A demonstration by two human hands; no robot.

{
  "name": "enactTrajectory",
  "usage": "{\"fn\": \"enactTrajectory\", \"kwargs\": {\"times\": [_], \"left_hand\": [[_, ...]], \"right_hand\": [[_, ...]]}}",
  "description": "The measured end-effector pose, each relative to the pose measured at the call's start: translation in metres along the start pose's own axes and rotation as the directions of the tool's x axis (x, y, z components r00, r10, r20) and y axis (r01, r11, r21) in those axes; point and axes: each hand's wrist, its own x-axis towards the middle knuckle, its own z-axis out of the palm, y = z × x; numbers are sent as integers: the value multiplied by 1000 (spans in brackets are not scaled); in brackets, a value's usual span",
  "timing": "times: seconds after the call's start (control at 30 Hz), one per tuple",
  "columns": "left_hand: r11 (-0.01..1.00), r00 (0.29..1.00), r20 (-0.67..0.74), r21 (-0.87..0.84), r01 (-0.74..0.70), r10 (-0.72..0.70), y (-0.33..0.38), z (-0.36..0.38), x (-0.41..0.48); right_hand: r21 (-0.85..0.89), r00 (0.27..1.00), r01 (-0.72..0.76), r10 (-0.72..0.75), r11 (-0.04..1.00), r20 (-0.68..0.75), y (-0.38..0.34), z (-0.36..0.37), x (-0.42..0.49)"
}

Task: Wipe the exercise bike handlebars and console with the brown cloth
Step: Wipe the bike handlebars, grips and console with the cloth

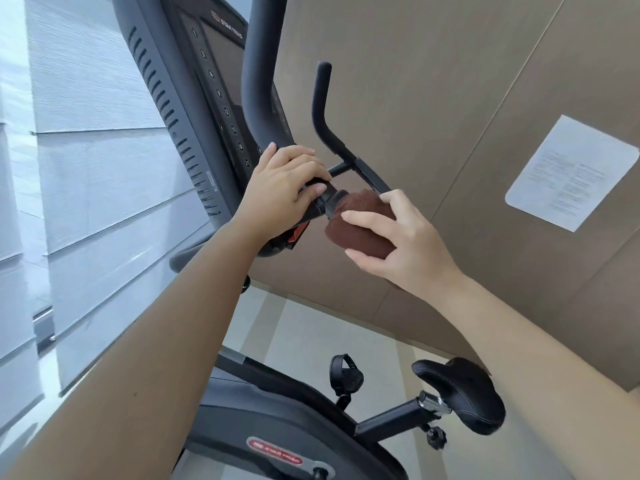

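Observation:
The view is tilted. The black handlebars [258, 81] of the exercise bike rise in front of the dark console [221, 74] with its column of round buttons. My left hand [284, 183] grips the handlebar where it bends near the console's lower edge. My right hand [398, 237] holds the folded brown cloth [360, 223], thumb on top and fingers underneath, and presses it against the end of a handlebar grip just right of my left hand. A second, thinner bar [320, 109] stands further right.
The bike's black saddle [464, 393], a pedal [344, 375] and the dark body with a red logo [277, 455] lie below my arms. A brown panelled wall with a white paper sheet [571, 171] is at right. Grey blinds [86, 150] fill the left.

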Motion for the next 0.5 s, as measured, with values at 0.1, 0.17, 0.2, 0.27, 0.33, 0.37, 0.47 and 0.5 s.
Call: {"fn": "enactTrajectory", "kwargs": {"times": [0.1, 0.17, 0.2, 0.27, 0.33, 0.37, 0.47, 0.5], "left_hand": [[999, 999, -15, 19, 35, -35, -5, -2, -4], [998, 998, -9, 27, 57, -57, -10, -5, -7], [997, 998, -3, 27, 65, -65, -13, -7, -8], [996, 997, 3, 33, 77, -78, -16, -10, -10], [996, 997, -9, 39, 83, -83, -18, -13, -11], [996, 996, -22, 39, 84, -83, -19, -14, -11], [995, 994, -62, 33, 93, -91, -16, -17, -14], [995, 993, -71, 27, 92, -90, -13, -17, -16]], "right_hand": [[36, 1000, 11, -12, 999, 13, 14, -2, -16], [75, 1000, -2, 0, 997, 24, 21, -1, -29], [88, 999, -15, 12, 996, 30, 24, 0, -36], [124, 997, -61, 55, 990, 52, 28, 0, -47], [199, 989, -147, 137, 969, 62, 29, -3, -48], [241, 981, -191, 189, 951, 31, 28, -5, -43], [325, 948, -215, 277, 921, -156, 9, -5, -17], [315, 953, -184, 247, 931, -173, -2, -2, -8]]}}
